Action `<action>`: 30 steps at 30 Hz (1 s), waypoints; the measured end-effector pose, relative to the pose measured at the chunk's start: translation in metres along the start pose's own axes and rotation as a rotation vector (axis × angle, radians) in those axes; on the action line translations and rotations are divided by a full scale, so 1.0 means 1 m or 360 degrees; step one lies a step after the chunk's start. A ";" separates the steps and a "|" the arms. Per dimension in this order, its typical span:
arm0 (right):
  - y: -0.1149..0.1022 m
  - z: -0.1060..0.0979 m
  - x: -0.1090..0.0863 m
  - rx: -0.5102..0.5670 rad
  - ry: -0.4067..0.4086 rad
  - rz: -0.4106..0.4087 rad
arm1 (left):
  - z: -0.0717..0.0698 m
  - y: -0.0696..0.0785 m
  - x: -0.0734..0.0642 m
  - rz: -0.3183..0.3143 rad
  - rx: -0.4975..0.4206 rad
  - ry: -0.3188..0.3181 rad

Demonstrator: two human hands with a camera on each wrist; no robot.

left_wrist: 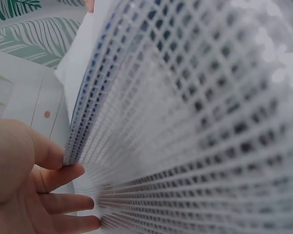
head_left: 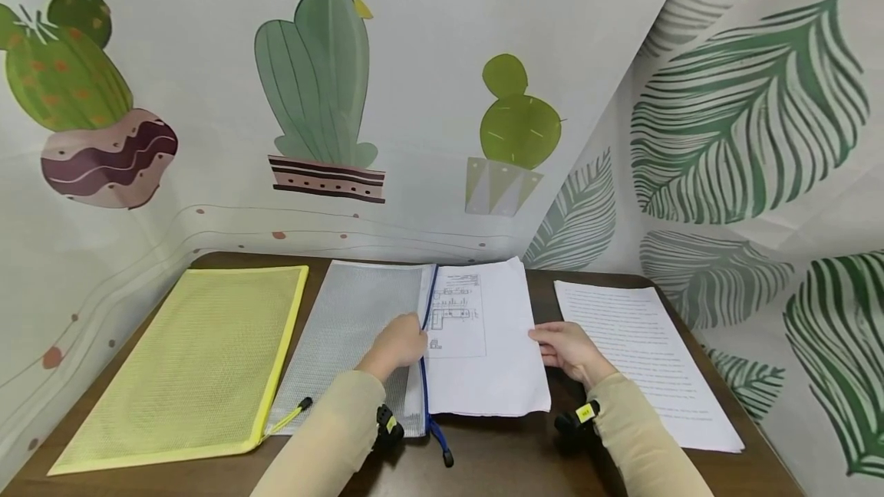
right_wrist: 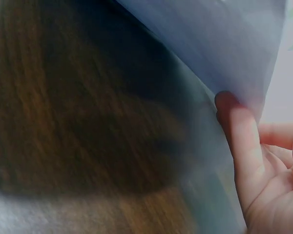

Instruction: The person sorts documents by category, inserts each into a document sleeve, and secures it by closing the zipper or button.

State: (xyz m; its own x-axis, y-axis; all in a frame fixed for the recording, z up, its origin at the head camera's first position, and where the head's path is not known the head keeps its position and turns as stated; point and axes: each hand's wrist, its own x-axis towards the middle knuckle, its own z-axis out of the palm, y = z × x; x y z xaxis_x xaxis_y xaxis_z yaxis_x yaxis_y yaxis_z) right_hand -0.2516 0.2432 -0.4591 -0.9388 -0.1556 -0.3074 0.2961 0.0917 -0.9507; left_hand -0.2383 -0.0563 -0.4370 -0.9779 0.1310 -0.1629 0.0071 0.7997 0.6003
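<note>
In the head view a grey mesh zip pouch [head_left: 345,320] with a blue zip edge [head_left: 424,374] lies at the middle of the table. My left hand [head_left: 399,342] grips this edge; the left wrist view shows thumb and forefinger [left_wrist: 63,175] pinching the mesh rim. White sheets of paper [head_left: 490,374], the top one printed with a line drawing, stick out to the right of the zip. Their left part passes behind the blue edge, and how far in they reach is hidden. My right hand [head_left: 569,347] pinches the sheets' right edge, which is lifted off the table in the right wrist view.
A yellow mesh zip pouch [head_left: 193,359] lies flat at the left of the brown table [head_left: 497,459]. At the right lies a printed text sheet or stack [head_left: 635,359]. A blue zip pull [head_left: 442,443] hangs at the near edge of the grey pouch. A patterned wall covering [head_left: 428,98] stands behind.
</note>
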 end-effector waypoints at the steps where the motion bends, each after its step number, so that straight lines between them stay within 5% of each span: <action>1: 0.000 0.001 0.000 0.0011 0.0016 -0.0001 | 0.000 0.000 0.000 0.0007 0.0006 0.0007; 30: 0.006 0.013 0.010 0.0161 0.0072 -0.0014 | 0.000 0.009 0.002 -0.0013 -0.0015 0.0068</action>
State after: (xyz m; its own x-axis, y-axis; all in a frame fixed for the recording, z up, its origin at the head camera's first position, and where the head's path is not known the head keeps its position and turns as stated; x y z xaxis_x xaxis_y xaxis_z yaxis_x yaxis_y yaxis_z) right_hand -0.2569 0.2290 -0.4683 -0.9478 -0.1110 -0.2990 0.3018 -0.0095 -0.9533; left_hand -0.2397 -0.0490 -0.4325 -0.9860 0.0990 -0.1341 -0.0026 0.7953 0.6062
